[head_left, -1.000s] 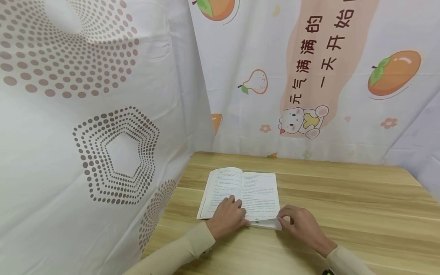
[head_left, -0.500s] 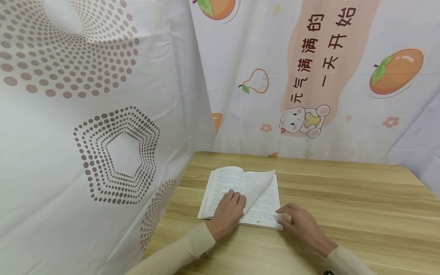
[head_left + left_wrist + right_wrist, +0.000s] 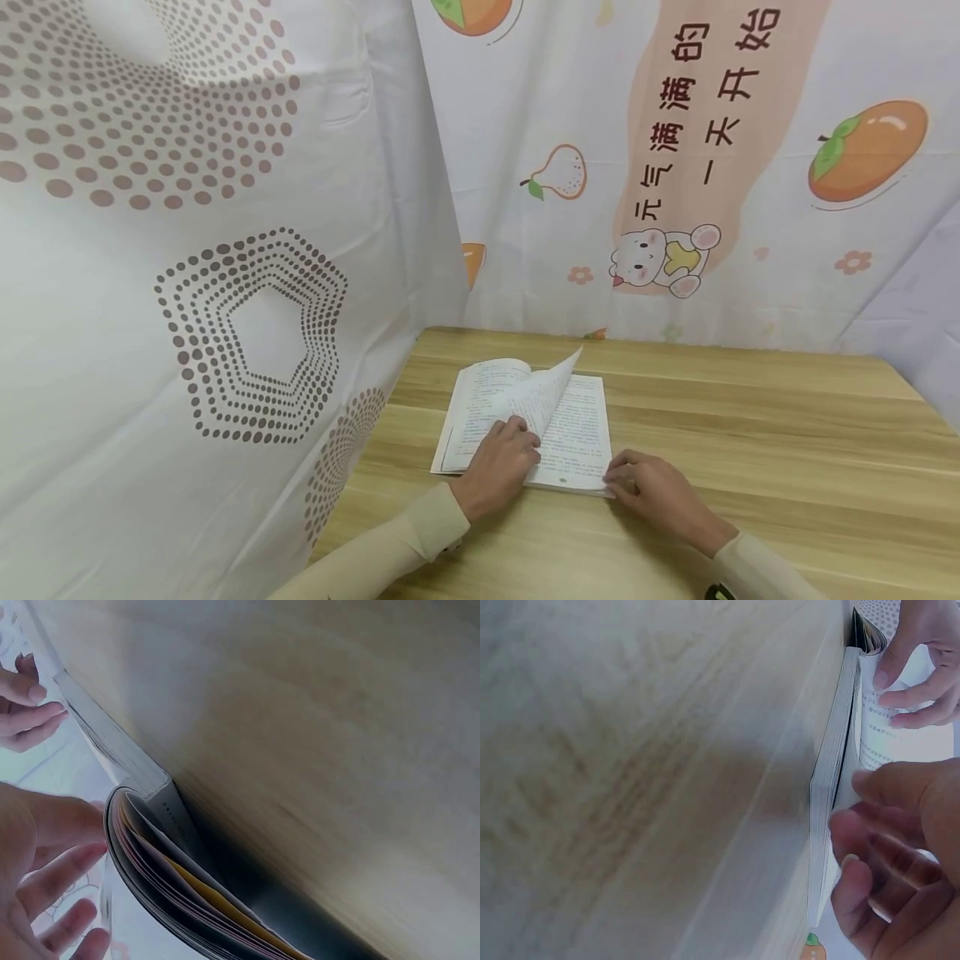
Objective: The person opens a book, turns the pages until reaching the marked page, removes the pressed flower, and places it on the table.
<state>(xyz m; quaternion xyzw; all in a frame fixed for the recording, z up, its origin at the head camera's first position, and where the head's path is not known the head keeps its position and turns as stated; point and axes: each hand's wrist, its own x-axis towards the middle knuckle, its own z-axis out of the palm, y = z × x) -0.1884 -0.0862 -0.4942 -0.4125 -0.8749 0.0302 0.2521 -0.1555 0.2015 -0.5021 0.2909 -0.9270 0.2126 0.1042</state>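
- Left-hand grip (image 3: 501,467): loosely spread, its fingers resting on the inner pages of an open white paper book printed with small text (image 3: 581,454).
- Just beyond the left-hand grip, a thin white printed leaf (image 3: 546,400) stands half-turned.
- Right-hand grip (image 3: 651,496): narrow, fingertips touching the book's near right corner; whether they pinch a page I cannot tell.
- Under both, a pale-brown wood-grain counter (image 3: 750,433) carries the book.

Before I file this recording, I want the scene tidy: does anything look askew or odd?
Yes: on the back curtain, the cartoon figure lies on its side, so the curtain seems hung sideways. On the table, one page of the open book stands raised, but no spill or tear shows.
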